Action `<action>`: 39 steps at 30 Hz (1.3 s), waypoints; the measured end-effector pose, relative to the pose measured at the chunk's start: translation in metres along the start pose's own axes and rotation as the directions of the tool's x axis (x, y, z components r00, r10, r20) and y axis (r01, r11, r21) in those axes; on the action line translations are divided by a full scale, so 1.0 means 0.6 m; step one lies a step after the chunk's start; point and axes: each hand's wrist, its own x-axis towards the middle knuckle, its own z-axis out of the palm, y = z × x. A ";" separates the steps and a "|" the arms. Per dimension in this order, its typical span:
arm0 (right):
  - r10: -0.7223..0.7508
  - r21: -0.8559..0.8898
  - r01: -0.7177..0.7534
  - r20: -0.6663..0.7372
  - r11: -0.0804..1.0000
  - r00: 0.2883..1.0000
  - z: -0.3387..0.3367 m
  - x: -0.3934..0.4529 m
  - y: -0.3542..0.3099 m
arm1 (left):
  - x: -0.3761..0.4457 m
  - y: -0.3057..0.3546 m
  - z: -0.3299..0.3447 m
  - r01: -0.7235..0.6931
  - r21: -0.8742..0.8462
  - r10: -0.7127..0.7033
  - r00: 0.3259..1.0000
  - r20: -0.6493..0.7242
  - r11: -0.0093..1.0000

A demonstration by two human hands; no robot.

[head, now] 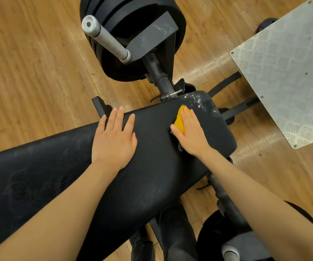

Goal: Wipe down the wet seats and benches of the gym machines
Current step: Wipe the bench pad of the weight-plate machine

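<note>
Near the far right end of the black padded bench (152, 166): yellow sponge (180, 122) under right hand (190, 135), fingers together, pressing flat, beside white foam (199, 102). Mid-bench, at the far edge: left hand (114, 142) palm-down, fingers slightly spread.

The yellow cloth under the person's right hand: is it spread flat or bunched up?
Bunched: the yellow cloth shows as a small lump beneath the right hand, pressed onto the black bench pad.
</note>
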 end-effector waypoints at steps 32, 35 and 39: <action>-0.051 -0.001 0.051 -0.052 0.999 0.997 -0.015 0.065 0.085 | 0.147 0.123 0.030 -0.115 -0.043 0.119 0.987 0.107 0.992; -0.117 0.009 0.117 -0.012 0.993 0.993 -0.011 -0.040 0.087 | 0.146 0.123 0.030 -0.117 -0.034 0.120 0.987 0.108 0.992; -0.094 0.002 0.094 0.006 0.996 0.996 -0.008 -0.046 0.089 | 0.146 0.124 0.030 -0.118 -0.023 0.120 0.986 0.114 0.993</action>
